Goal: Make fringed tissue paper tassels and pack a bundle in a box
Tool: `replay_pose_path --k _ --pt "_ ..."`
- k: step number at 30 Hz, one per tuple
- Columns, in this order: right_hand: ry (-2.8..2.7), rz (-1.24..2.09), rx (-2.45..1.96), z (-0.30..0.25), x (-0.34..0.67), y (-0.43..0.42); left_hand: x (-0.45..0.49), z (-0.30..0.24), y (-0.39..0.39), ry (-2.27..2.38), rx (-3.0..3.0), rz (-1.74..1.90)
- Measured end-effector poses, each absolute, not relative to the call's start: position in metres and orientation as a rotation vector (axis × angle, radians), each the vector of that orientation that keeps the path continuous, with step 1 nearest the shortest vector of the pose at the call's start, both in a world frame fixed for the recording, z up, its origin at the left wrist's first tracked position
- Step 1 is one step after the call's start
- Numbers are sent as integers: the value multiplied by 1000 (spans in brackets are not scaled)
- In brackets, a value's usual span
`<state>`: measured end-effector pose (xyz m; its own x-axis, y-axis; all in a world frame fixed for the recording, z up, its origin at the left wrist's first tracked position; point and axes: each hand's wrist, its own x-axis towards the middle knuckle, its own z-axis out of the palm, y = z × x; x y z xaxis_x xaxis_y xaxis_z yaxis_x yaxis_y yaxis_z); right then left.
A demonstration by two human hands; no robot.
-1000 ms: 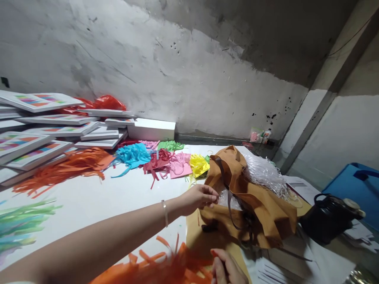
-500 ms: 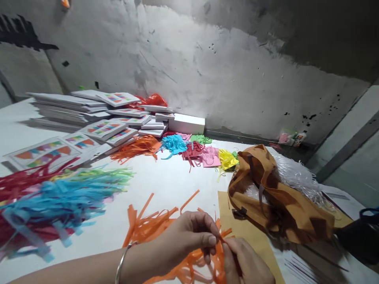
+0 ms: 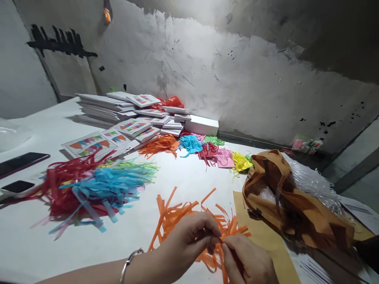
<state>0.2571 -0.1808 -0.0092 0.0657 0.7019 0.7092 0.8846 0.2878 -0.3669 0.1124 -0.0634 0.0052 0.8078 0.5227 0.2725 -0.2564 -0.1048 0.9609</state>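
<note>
Loose orange paper strips (image 3: 174,215) spread over the white table under both hands. My left hand (image 3: 192,236), a silver bangle at its wrist, pinches an orange paper strip with thumb and forefinger. Right beside it, my right hand (image 3: 248,256) is closed on the same orange paper, fingertips almost touching the left ones. The pinched part is small and mostly hidden by the fingers. To the left lies a heap of blue paper fringe (image 3: 112,183) with dark red paper strips (image 3: 66,177) beside and below it.
Stacked printed cards (image 3: 103,106) and a white box (image 3: 202,125) stand at the back. Small fringe bundles, one of them yellow (image 3: 241,161), line the middle. A brown bag (image 3: 296,205) lies at right near white stringy material (image 3: 314,179). Phones (image 3: 23,163) lie far left.
The view has turned left, bringing the phones at the far left into sight. Both hands keep their pinch on the orange paper, with only slight finger movement.
</note>
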Motion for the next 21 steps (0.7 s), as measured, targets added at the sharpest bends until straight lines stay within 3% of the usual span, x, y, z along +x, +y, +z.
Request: replay_pose_path --k 6,13,21 --pt "-1635 56 -1421 -4 250 -181 97 13 -61 238 1787 742" --pt "-1715 62 -1439 -13 245 -178 90 8 -56 367 1617 647" --pt "-2011 -382 -1330 -18 234 -163 76 -1 -41 419 1273 321"
